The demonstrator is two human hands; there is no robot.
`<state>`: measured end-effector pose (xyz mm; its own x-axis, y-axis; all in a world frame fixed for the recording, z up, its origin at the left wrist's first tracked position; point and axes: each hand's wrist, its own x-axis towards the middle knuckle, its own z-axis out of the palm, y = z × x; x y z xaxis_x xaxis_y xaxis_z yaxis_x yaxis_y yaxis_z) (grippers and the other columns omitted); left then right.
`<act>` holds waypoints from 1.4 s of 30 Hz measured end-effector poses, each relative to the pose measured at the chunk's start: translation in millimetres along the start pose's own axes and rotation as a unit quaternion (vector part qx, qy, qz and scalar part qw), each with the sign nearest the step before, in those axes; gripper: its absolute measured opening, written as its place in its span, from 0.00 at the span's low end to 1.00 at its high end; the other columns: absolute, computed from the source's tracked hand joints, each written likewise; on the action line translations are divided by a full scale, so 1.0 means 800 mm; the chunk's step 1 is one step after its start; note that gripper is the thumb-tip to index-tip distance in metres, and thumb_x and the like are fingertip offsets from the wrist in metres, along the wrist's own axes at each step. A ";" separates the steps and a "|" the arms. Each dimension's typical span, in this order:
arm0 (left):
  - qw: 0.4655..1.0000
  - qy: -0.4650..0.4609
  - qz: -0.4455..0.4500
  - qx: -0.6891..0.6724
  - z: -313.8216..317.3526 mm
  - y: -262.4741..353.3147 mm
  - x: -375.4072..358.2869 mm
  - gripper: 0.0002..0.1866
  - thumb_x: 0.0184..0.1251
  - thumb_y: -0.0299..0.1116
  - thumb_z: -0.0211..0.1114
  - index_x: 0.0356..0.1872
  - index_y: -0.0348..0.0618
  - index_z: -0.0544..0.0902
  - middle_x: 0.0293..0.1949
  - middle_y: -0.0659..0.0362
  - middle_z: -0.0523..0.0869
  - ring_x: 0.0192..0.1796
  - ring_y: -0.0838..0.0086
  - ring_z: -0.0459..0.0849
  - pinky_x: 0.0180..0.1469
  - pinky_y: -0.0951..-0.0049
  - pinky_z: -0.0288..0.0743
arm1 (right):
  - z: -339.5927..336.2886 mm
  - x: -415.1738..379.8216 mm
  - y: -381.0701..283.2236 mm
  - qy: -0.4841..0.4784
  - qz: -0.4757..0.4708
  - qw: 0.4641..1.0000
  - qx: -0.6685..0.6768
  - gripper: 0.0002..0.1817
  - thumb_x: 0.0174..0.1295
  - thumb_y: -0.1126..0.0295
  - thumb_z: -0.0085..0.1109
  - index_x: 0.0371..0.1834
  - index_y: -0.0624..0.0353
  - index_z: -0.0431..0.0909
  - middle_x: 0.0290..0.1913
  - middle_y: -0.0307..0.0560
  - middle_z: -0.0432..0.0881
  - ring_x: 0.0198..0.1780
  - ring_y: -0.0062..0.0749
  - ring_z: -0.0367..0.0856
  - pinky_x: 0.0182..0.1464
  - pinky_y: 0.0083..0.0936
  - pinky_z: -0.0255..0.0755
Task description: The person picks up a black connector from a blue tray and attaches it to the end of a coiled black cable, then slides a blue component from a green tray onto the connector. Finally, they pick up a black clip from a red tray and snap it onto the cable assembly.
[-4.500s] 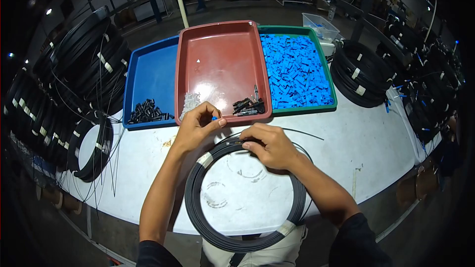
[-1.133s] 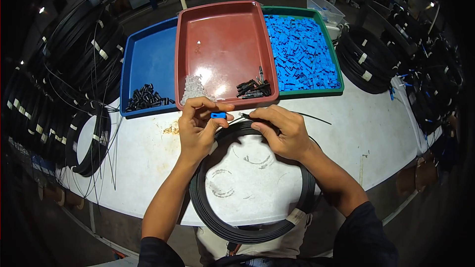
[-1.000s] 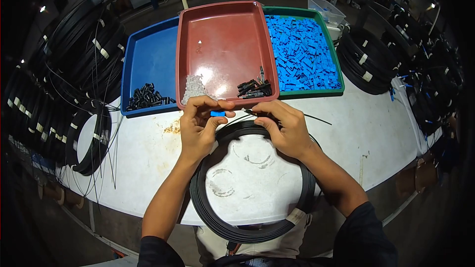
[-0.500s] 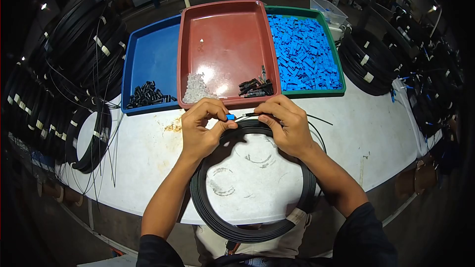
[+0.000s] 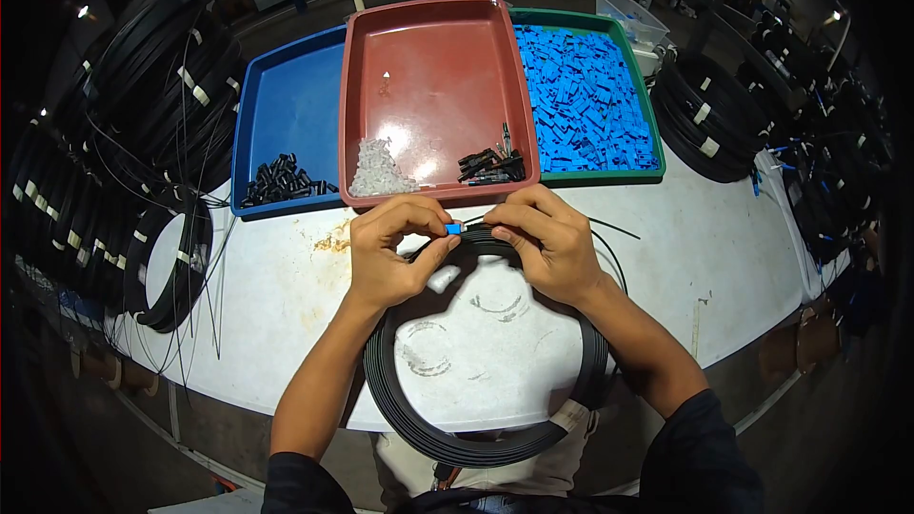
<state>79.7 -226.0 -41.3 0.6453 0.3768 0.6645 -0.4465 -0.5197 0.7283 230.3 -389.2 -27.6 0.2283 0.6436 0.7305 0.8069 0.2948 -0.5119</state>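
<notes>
Between finger and thumb, my left hand (image 5: 395, 249) pinches a small blue connector piece (image 5: 453, 228). Just to its right, my right hand (image 5: 545, 240) grips the end of a black cable, whose pale tip (image 5: 466, 227) meets the blue piece; whether it sits inside cannot be made out. A large coil of black cable (image 5: 400, 409) lies below both hands, its front part past the table's front edge, with a pale tape band (image 5: 569, 415) at its lower right.
A blue tray (image 5: 295, 100) holds black sleeves, a red tray (image 5: 438, 76) holds clear caps and black parts, and a green tray (image 5: 659, 167) holds blue pieces. Cable coils (image 5: 164, 271) stand left, more coils (image 5: 709, 119) right, on and beside the white table (image 5: 705, 257).
My left hand has brought the blue piece slightly right, and the gap between it and the cable tip has closed. My right hand has barely moved.
</notes>
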 end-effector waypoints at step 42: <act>0.995 -0.004 0.029 0.098 0.002 0.011 0.000 0.17 0.54 0.26 0.82 0.46 0.36 0.90 0.39 0.54 0.94 0.39 0.72 0.93 0.45 0.74 0.86 | 0.002 -0.005 0.010 -0.006 -0.017 1.000 0.003 0.09 0.57 0.80 0.70 0.40 0.62 0.82 0.34 0.49 0.83 0.33 0.45 0.83 0.36 0.36 0.75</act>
<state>76.9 -231.9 -34.9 0.6270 0.3368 0.7025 -0.3537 -0.6803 0.6419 235.1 -388.1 -35.7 0.1935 0.6414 0.7424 0.8105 0.3219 -0.4894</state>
